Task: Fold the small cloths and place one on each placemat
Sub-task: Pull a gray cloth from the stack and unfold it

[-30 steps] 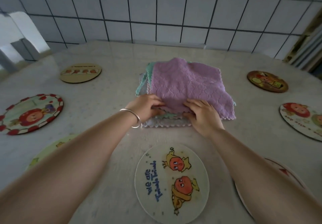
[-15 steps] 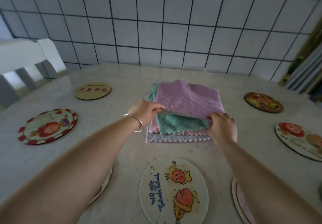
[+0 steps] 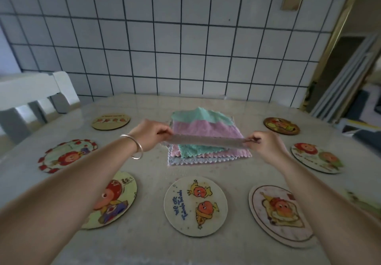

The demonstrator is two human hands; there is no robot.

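Left hand (image 3: 153, 133) and right hand (image 3: 262, 144) each pinch a corner of one purple cloth (image 3: 206, 141), grip closed, stretched taut above the stack (image 3: 206, 151) at table (image 3: 152, 168) centre; presumably squared for folding. Placemats (image 3: 195, 206) ring the edges, all bare.

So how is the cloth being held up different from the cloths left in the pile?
The held cloth is lifted off the table, stretched taut between the left hand and right hand; the pile of cloths lies flat on the table. The held cloth is a single purple piece seen nearly edge-on; the pile shows several layers in green, pink and grey. Both have the same zigzag edges, and neither is folded yet.
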